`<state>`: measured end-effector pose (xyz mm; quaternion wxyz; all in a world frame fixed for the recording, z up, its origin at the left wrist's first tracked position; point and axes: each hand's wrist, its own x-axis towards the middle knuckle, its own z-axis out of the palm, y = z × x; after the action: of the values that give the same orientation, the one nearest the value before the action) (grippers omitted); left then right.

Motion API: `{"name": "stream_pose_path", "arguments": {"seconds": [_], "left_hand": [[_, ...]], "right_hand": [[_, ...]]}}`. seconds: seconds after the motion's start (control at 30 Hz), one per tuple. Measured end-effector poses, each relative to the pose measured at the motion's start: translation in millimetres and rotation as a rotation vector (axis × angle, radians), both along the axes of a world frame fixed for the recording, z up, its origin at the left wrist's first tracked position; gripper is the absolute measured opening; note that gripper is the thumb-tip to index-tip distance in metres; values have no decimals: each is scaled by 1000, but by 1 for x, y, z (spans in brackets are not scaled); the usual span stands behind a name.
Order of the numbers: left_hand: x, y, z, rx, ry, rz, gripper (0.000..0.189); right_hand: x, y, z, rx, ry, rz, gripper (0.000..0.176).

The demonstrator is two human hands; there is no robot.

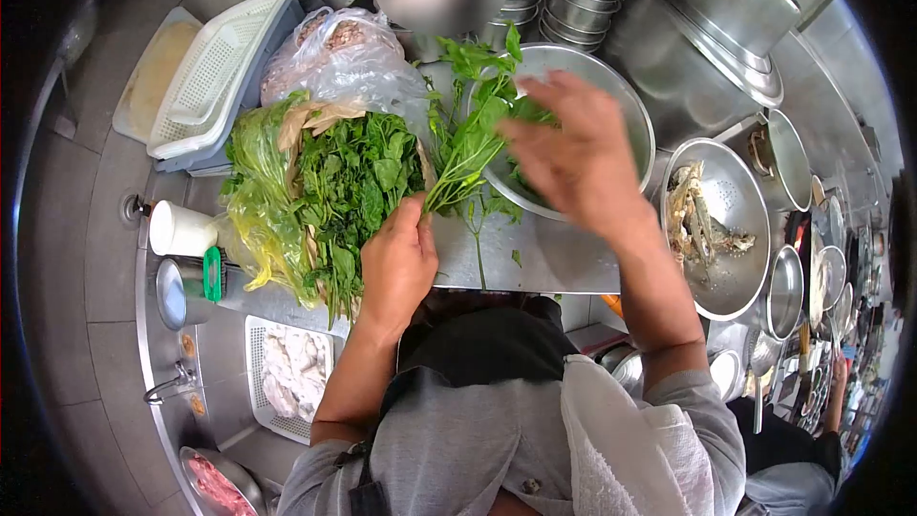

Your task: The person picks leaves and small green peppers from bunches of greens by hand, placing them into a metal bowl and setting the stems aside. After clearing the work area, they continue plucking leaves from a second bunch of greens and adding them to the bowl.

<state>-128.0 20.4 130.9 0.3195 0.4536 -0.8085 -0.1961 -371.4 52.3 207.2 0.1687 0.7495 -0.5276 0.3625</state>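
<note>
stems in left grip, right grip seemingly spread

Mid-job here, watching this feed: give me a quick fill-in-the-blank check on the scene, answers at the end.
1. Of the left hand and right hand, the ____ one is blurred.
2. The leafy sprigs are gripped near their stem ends by the ____ hand.
3. The towel hangs on the person's ____ side.
4. The basket near the tap is coloured ____.

Missing words: right; left; right; white.
</note>
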Motion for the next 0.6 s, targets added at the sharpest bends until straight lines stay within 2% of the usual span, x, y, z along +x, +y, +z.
{"name": "stream_pose_path", "arguments": {"seconds": [0.1,0.2,0.23,0.33,0.43,0.53,0.6], "left_hand": [[-4,2,6,-15,-46,-10,25],[-2,2,1,-68,-64,-34,30],[-1,2,-2,-59,-68,-46,30],[0,3,-9,-41,-59,-69,31],[-1,3,-10,-28,-27,-68,30],[-2,4,-10,63,17,-48,27],[2,2,-15,155,77,-31,26]], "right_hand": [[19,-11,-9,145,149,74,15],[19,-18,-29,218,162,145,14],[19,-19,-32,225,88,176,14],[24,-23,-44,179,47,167,19],[21,-24,-42,127,-140,233,23],[-7,-21,-35,89,-516,53,21],[-32,-14,-25,65,-716,-218,17]]}}
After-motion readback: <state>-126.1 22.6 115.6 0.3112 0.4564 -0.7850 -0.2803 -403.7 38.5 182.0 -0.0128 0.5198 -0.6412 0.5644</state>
